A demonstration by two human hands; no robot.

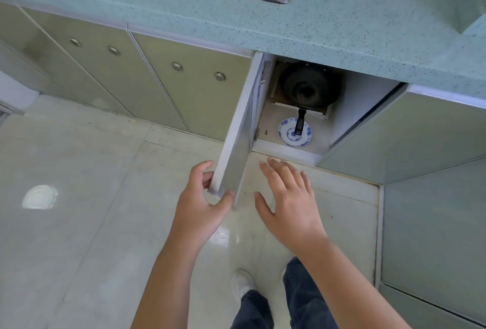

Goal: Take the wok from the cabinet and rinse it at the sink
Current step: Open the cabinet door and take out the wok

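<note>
Left hand [200, 205] clamped round cabinet door [234, 139] edge, right hand [292, 205] held spread beside the door, wok [310, 86] stored behind it.

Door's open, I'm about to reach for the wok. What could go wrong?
The wok has its handle over the plate; pulling it out low could knock or chip the plate. The left hand grips the door edge; if released, the door may swing back against the right hand as it reaches in.

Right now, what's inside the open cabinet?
A black wok, handle pointing out over a blue-and-white plate. The countertop hides the upper rear of the cabinet.
</note>
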